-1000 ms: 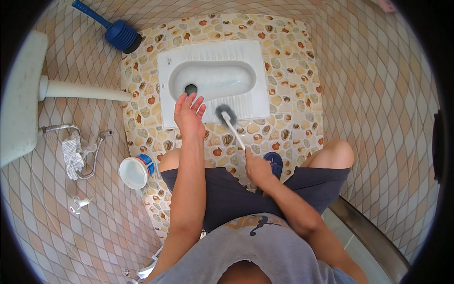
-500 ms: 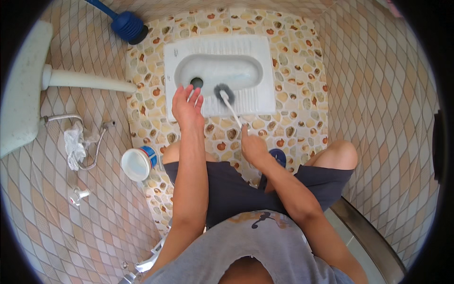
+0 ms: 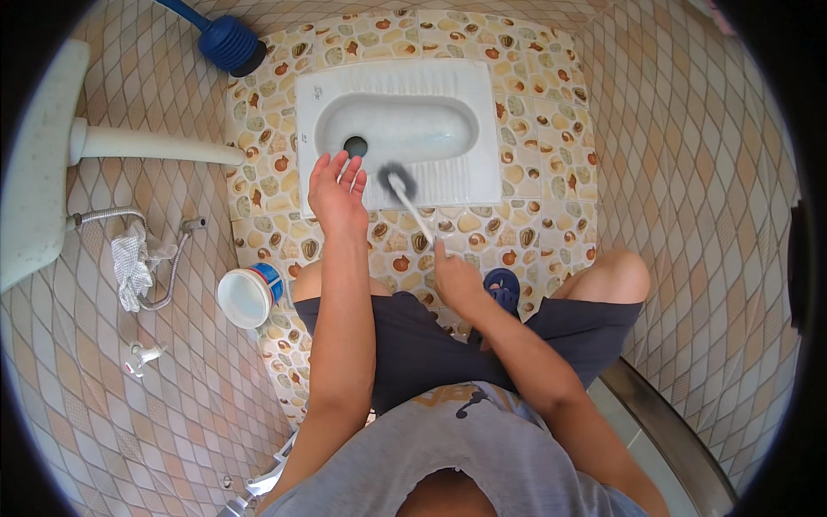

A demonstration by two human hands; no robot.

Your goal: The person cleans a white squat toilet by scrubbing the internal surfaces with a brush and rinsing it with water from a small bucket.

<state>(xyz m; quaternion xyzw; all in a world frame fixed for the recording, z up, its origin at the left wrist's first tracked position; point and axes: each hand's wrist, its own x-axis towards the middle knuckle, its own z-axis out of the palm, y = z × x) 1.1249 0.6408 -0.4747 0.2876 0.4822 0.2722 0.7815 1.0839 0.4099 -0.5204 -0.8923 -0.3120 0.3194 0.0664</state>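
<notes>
My right hand [image 3: 458, 277] is closed round the white handle of a toilet brush [image 3: 416, 214]. The brush's round grey bristle head is a little blurred and appears over the ribbed near side of a white squat toilet [image 3: 478, 77]. Palm up, my left hand [image 3: 338, 191] holds nothing, its fingers spread and slightly curled near the toilet's near left corner. Just beyond those fingertips is the dark drain hole [image 3: 355, 147] at the left end of the basin. Whether the bristles touch the ceramic I cannot tell.
A white bucket [image 3: 244, 299] with a blue label stands left of my knee. At the far left is a blue plunger [image 3: 231, 46]. A cistern [image 3: 39, 164] with a white pipe [image 3: 159, 144], a hose [image 3: 177, 271] and a tap [image 3: 140, 357] line the left wall.
The brush head has moved left and nearer to me, drawn by my right hand. My left hand keeps its spread pose, and the whole view has shifted slightly.
</notes>
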